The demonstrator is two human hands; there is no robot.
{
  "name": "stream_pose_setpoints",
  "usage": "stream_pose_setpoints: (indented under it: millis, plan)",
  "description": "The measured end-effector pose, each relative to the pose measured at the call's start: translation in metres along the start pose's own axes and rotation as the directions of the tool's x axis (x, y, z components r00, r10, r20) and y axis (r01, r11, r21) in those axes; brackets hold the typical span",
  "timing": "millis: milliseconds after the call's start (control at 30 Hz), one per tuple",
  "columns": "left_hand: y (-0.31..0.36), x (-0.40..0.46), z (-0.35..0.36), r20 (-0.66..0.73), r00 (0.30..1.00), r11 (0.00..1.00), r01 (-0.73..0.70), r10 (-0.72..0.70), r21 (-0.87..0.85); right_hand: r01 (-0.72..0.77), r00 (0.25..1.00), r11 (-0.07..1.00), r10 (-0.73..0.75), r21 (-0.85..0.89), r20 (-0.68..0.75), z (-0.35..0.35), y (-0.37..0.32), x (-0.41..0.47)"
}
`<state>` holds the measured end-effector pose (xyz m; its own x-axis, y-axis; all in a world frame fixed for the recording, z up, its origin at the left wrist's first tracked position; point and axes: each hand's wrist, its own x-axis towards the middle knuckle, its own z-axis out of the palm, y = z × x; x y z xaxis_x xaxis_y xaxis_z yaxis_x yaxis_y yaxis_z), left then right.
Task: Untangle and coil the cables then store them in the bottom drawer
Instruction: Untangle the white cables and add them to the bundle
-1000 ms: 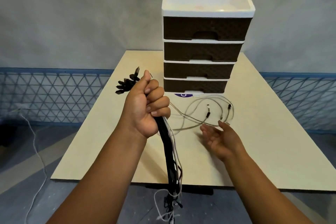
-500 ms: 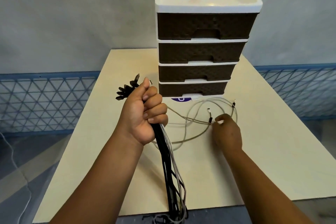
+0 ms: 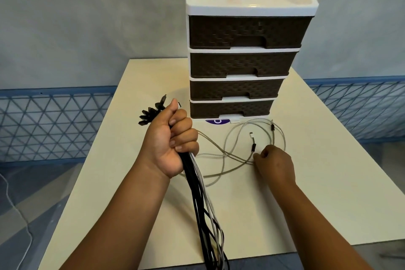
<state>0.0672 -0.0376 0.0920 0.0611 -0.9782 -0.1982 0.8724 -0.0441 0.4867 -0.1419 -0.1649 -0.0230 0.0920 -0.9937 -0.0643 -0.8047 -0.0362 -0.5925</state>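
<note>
While the left hand (image 3: 172, 142) grips a bundle of black and white cables (image 3: 198, 186) upright above the table (image 3: 317, 193), the right hand (image 3: 274, 163) pinches a loose grey cable (image 3: 228, 147) lying before the closed bottom drawer (image 3: 230, 108).

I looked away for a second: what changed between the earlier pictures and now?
The right hand, open palm-up a second ago, turned over and pinched the grey cable on the table. The left hand still grips the cable bundle; the drawers stay shut.
</note>
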Motion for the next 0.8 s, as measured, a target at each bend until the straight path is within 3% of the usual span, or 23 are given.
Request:
stream_pose_setpoints:
  millis: [67,133,167,233,300,367,500,633,700,800]
  plan:
    - [0.000,-0.001,-0.001,0.000,1.000,1.000,-0.002,0.002,-0.004,-0.048,0.999,0.988,0.049,0.145,0.001,-0.003,0.000,-0.002]
    - [0.000,-0.002,-0.002,0.004,1.000,1.000,0.001,-0.001,-0.008,-0.206,0.978,0.869,0.201,0.450,0.060,-0.006,-0.001,-0.004]
    - [0.000,-0.002,-0.002,0.007,1.000,1.000,0.003,-0.003,-0.010,-0.293,0.954,0.723,0.266,0.625,0.139,-0.008,-0.001,-0.004]
    - [0.000,-0.004,-0.002,0.004,1.000,1.000,0.005,-0.005,-0.009,-0.445,0.881,0.269,0.301,0.854,0.364,-0.016,-0.005,-0.005]
    - [0.000,-0.006,-0.001,0.001,1.000,1.000,0.005,-0.005,0.000,-0.503,0.812,-0.127,0.269,0.855,0.517,-0.026,-0.010,-0.005]
    - [-0.001,-0.008,0.000,-0.001,1.000,1.000,0.005,-0.005,0.012,-0.511,0.790,-0.264,0.231,0.818,0.568,-0.039,-0.015,-0.009]
    - [-0.005,-0.009,0.002,-0.038,0.999,1.000,0.001,0.000,0.028,-0.493,0.845,-0.169,0.140,0.853,0.516,-0.057,-0.029,-0.029]
    - [-0.010,-0.010,0.007,-0.100,0.995,0.997,0.003,0.004,0.076,-0.306,0.943,0.137,-0.092,0.942,0.319,-0.066,-0.054,-0.066]
    - [-0.015,-0.010,0.013,-0.140,0.990,0.991,0.014,0.005,0.132,-0.162,0.947,0.310,-0.218,0.937,0.236,-0.068,-0.069,-0.085]
    - [-0.027,-0.010,0.024,-0.160,0.987,0.968,0.020,0.021,0.249,0.013,0.911,0.435,-0.377,0.900,0.169,-0.068,-0.085,-0.105]
